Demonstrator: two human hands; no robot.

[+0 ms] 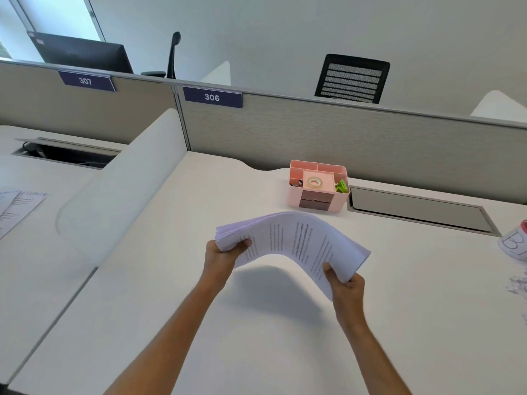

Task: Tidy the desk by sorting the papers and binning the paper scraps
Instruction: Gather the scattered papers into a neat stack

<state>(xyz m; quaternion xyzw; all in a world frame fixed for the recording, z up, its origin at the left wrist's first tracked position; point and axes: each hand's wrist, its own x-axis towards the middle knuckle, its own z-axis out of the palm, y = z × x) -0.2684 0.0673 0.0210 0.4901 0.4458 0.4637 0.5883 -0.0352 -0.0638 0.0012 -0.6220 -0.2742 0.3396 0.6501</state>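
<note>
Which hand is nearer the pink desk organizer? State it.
Right. The right hand grips the paper stack below and slightly right of the pink desk organizer; the left hand grips the stack's other end, farther down-left.

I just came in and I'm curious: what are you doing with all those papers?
A person is tidying a desk. The left hand and the right hand each grip one end of a stack of printed papers, holding it up off the desk so it arches in the middle. Behind it stands a pink organizer with a tape roll in it. Paper scraps lie on the desk at the far right, not yet binned.
</note>
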